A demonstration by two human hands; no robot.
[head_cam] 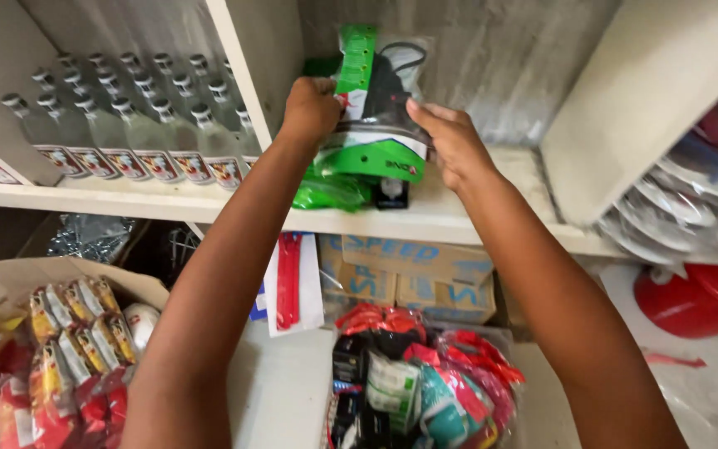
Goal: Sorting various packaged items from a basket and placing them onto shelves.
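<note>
Left hand point(313, 106) and right hand point(450, 141) both clasped the green plastic packet point(371, 125) upright on the shelf point(492, 218), where its slick wrap might slip and topple forward off the shelf

Both hands point(313, 108) point(450, 141) grip green packet point(371, 125) on shelf point(475, 212).

Bottles point(126, 133) crowd the left bay; bare shelf point(508, 179) lies right of the green packets point(367, 125).
</note>
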